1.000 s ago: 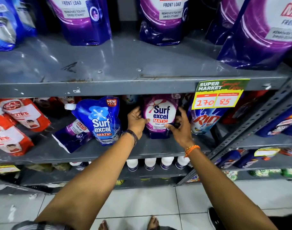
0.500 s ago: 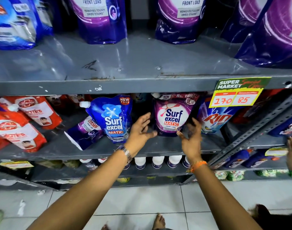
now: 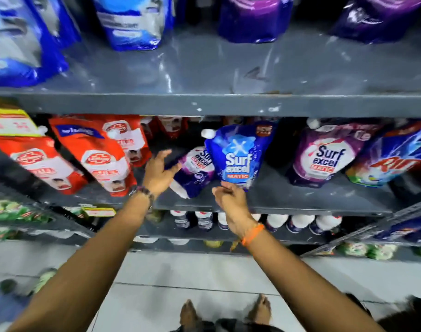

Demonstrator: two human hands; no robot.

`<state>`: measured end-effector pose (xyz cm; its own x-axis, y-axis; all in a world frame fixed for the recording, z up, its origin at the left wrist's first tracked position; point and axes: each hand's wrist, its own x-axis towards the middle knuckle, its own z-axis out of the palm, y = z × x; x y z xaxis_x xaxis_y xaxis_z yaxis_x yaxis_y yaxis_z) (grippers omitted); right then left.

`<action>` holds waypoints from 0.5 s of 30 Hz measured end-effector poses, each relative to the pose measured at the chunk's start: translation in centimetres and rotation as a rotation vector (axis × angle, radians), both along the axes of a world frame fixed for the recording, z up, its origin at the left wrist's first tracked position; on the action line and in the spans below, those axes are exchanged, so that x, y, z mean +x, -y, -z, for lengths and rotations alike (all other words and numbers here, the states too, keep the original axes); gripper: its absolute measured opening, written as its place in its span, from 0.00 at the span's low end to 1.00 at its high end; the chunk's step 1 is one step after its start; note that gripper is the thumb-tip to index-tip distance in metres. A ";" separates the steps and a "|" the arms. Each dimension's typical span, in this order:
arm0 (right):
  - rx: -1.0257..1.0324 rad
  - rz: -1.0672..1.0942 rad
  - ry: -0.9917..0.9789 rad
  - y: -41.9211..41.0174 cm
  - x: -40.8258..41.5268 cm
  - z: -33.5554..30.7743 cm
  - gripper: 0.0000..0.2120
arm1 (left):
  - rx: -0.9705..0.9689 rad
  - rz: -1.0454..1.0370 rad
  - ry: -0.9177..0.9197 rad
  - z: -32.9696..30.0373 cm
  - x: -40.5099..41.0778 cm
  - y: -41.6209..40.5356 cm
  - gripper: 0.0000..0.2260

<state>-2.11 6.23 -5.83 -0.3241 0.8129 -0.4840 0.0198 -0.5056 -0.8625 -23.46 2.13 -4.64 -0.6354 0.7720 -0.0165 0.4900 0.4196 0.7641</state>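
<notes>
A blue Surf Excel Matic pouch [image 3: 238, 159] stands upright on the grey middle shelf [image 3: 288, 200]. A purple Surf Excel pouch [image 3: 196, 171] lies tilted behind it to the left. My left hand [image 3: 159, 172] is spread open just left of the lying purple pouch, with the thumb close to it. My right hand [image 3: 230, 197] is at the bottom edge of the blue pouch, fingers loosely curled; the frame is blurred and I see no grip. Another purple Surf Excel pouch [image 3: 326, 156] stands further right.
Red Lifebuoy pouches [image 3: 99, 159] lean at the left and a Rin pouch [image 3: 393, 164] stands at the right. Blue and purple packs [image 3: 133, 22] stand on the top shelf. White-capped bottles [image 3: 298, 222] line the lower shelf. My bare feet [image 3: 259, 307] stand on a tiled floor.
Both hands left the standing purple pouch and moved left to the blue pouch and the lying purple one. The view swung left.
</notes>
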 end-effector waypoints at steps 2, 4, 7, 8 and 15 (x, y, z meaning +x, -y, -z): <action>-0.117 0.011 -0.034 0.5 -3.4 -0.5 0.07 | -0.100 0.000 0.039 0.5 -1.9 -2.0 0.23; -0.140 0.086 -0.040 0.6 -5.9 -0.1 0.11 | -0.157 0.009 0.149 1.1 -2.7 -3.4 0.21; -0.203 0.237 -0.088 0.7 -8.5 1.3 0.12 | -0.248 0.109 0.152 3.1 -4.1 -3.9 0.23; -0.215 0.270 -0.088 0.5 -8.9 1.8 0.12 | -0.258 0.123 0.164 3.6 -4.4 -3.8 0.24; -0.168 0.139 0.027 -0.4 -7.9 1.3 0.10 | -0.288 0.138 0.689 2.3 -4.7 0.0 0.18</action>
